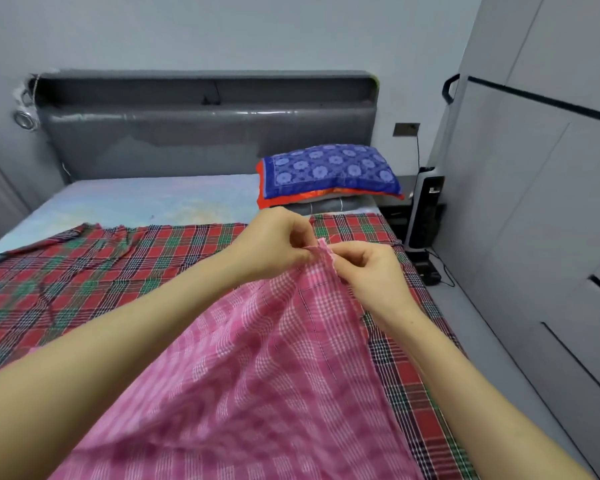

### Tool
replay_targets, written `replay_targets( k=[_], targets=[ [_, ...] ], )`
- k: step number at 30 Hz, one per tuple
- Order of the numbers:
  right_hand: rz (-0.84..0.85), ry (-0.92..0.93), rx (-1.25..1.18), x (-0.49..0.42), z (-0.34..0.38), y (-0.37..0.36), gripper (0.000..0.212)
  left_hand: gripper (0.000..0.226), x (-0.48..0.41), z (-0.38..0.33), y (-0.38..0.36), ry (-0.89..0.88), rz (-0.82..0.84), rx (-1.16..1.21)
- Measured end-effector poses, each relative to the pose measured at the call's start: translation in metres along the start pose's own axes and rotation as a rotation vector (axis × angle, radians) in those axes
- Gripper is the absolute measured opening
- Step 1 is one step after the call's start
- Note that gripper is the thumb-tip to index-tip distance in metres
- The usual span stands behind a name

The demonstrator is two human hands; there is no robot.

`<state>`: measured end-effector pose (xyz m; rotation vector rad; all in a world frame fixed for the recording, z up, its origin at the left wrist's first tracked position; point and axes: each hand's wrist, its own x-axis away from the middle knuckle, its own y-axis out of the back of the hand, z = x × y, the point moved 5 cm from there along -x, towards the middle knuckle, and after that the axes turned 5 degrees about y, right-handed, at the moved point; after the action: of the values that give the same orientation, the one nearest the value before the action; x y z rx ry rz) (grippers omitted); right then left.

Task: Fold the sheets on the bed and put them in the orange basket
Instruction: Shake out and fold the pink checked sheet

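Observation:
A pink checked sheet is lifted in front of me and drapes down toward the near edge of the bed. My left hand and my right hand meet at its top edge, and both pinch bunched corners of the pink cloth together at about the same spot. Under it a red and green plaid sheet lies spread flat over the bed, with a rumpled far edge. The orange basket is not in view.
A blue flowered pillow with an orange border lies on a grey one at the bed's far right, below the grey headboard. A bedside table with a tall white appliance stands right of the bed. Grey wardrobe doors line the right.

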<state>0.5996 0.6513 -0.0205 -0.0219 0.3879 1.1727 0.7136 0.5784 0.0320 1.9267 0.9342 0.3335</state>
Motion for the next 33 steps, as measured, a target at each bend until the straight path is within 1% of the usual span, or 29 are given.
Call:
replay_targets(
  k=[4, 6, 10, 14, 17, 18, 21, 22, 25, 26, 28, 29, 30, 33],
  targets=[
    [-0.038, -0.005, 0.008, 0.023, -0.001, 0.001, 0.013, 0.007, 0.015, -0.008, -0.007, 0.086, -0.001, -0.059],
    [-0.053, -0.001, 0.006, 0.041, 0.0, 0.0, 0.012, 0.002, 0.027, -0.013, -0.014, 0.146, 0.038, -0.033],
    [-0.1, -0.038, -0.031, 0.072, 0.001, 0.002, 0.011, 0.005, 0.05, -0.018, -0.021, 0.231, 0.074, 0.023],
    [-0.129, -0.058, -0.038, 0.104, 0.005, 0.004, 0.015, 0.01, 0.073, -0.029, -0.027, 0.254, 0.096, 0.071],
    [-0.14, -0.078, -0.046, 0.132, 0.01, 0.009, 0.015, 0.022, 0.091, -0.041, -0.04, 0.206, 0.164, 0.025],
    [-0.134, -0.089, -0.045, 0.14, 0.011, 0.013, 0.015, 0.022, 0.096, -0.044, -0.046, 0.2, 0.217, 0.016],
    [-0.07, -0.141, -0.012, 0.181, 0.009, 0.032, 0.016, 0.013, 0.12, -0.061, -0.074, 0.212, 0.501, 0.068],
    [-0.047, -0.162, -0.001, 0.202, 0.008, 0.043, 0.016, 0.014, 0.132, -0.07, -0.087, 0.232, 0.607, 0.121],
    [0.036, -0.224, 0.021, 0.251, 0.006, 0.073, 0.016, 0.027, 0.16, -0.097, -0.12, 0.298, 0.84, 0.25],
    [0.058, -0.245, 0.026, 0.268, 0.006, 0.084, 0.014, 0.024, 0.172, -0.11, -0.133, 0.301, 0.913, 0.267],
    [0.061, -0.285, 0.017, 0.309, 0.005, 0.109, 0.015, 0.011, 0.2, -0.141, -0.162, 0.313, 1.053, 0.294],
    [0.021, -0.313, 0.008, 0.329, 0.001, 0.123, 0.017, 0.009, 0.214, -0.156, -0.176, 0.341, 1.1, 0.316],
    [-0.06, -0.351, -0.014, 0.356, -0.008, 0.139, 0.019, 0.005, 0.231, -0.172, -0.195, 0.379, 1.15, 0.336],
    [-0.355, -0.522, -0.054, 0.426, -0.061, 0.177, 0.017, 0.025, 0.261, -0.199, -0.246, 0.47, 1.231, 0.388]
  ],
)
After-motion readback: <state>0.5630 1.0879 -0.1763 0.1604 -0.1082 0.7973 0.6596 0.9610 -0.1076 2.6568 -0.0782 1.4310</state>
